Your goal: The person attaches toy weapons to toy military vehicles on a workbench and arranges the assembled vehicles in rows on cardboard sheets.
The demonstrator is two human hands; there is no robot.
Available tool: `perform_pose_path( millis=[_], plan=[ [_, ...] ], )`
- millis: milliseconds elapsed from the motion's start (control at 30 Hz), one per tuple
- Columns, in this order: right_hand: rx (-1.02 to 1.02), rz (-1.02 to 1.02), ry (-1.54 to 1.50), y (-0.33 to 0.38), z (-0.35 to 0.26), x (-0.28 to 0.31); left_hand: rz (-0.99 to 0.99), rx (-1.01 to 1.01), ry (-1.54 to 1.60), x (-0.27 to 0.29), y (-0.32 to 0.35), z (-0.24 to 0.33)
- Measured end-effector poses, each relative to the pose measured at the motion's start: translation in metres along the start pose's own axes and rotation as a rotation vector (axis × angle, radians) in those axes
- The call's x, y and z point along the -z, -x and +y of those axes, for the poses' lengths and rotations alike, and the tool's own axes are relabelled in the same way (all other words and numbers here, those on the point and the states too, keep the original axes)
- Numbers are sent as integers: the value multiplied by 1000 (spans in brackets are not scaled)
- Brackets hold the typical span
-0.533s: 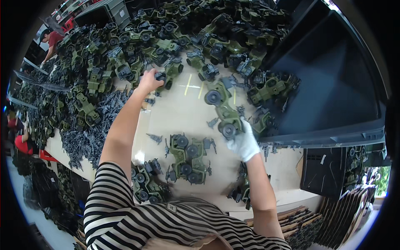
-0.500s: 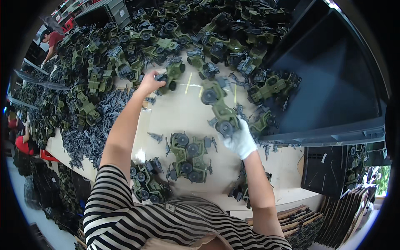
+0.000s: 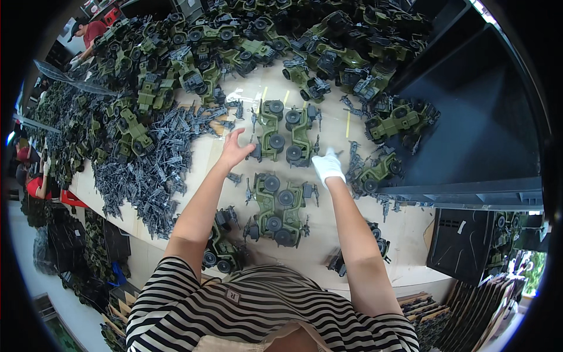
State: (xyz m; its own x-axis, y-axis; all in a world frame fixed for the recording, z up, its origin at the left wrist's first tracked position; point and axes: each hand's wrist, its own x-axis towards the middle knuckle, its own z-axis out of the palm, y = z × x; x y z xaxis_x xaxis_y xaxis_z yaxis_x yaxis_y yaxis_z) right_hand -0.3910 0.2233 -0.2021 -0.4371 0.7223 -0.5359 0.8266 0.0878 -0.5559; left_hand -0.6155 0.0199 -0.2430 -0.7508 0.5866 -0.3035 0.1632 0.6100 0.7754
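A: The left hand is hovering just beside the upper pair, bare, with its fingers spreading apart and gripping nothing!

B: And the gloved right hand?

A: That one is hovering on the other side of the pair, near its lower end. I'm seeing nothing in its grasp, but I can't tell whether the fingers are curling or opening.

B: Where are the toy vehicles sitting?

A: The left green vehicle and the right green vehicle are lying side by side between the hands, both showing dark wheels. Below them, a second pair of vehicles is resting on the pale tabletop.

B: And around them?

A: Grey toy parts are heaping up on the left, a big dark bin is standing on the right, and a co-worker is leaning in at upper left.
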Motion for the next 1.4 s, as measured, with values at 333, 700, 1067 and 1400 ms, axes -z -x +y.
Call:
perform_pose_path(
  millis=[333,700,1067,1400],
  plan=[
    [549,-94,-164,-5,-9,-7,-43,129,-530,-69,-20,117],
    [31,781,-126,232,176,57,-29,-220,-111,-15,-57,68],
    [-492,668,200,243,180,62,26,-148,604,110,121,66],
    [-227,560,324,269,234,58,54,82,34,85,282,64]
  ],
)
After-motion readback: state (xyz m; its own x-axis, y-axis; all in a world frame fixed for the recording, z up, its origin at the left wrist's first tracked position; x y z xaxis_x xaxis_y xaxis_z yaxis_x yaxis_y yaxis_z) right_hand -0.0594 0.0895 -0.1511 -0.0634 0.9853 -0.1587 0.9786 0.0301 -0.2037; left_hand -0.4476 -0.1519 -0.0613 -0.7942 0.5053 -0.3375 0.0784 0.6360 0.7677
